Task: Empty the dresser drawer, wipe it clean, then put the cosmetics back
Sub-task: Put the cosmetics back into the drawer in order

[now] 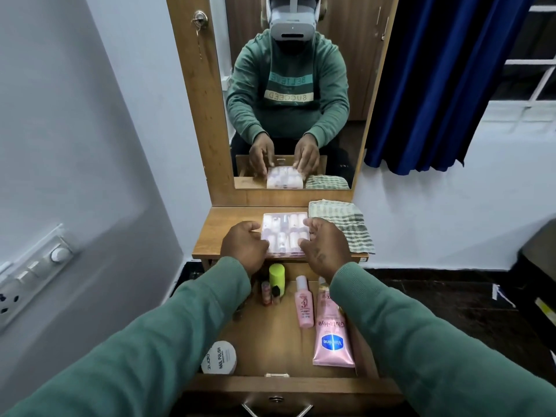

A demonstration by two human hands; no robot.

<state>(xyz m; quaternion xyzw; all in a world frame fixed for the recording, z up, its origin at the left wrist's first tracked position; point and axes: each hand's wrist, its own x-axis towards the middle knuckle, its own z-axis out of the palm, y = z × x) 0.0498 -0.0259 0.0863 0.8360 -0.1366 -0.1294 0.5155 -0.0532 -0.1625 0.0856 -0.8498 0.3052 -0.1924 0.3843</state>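
A clear plastic box (284, 233) of small white and pink bottles rests on the dresser top (222, 233). My left hand (243, 245) grips its left side and my right hand (325, 245) grips its right side. Below, the open drawer (270, 338) holds a pink Vaseline tube (332, 341), a pink bottle (304, 302), a lime-green capped bottle (276, 278), small nail polish bottles (267, 293) and a white round nail polish remover tub (219, 358). My sleeves hide parts of the drawer's sides.
A green-and-white checked cloth (343, 227) lies folded on the dresser top right of the box. The mirror (288, 94) stands behind. A wall with a switch panel (33, 272) is on the left, a blue curtain (436, 85) on the right.
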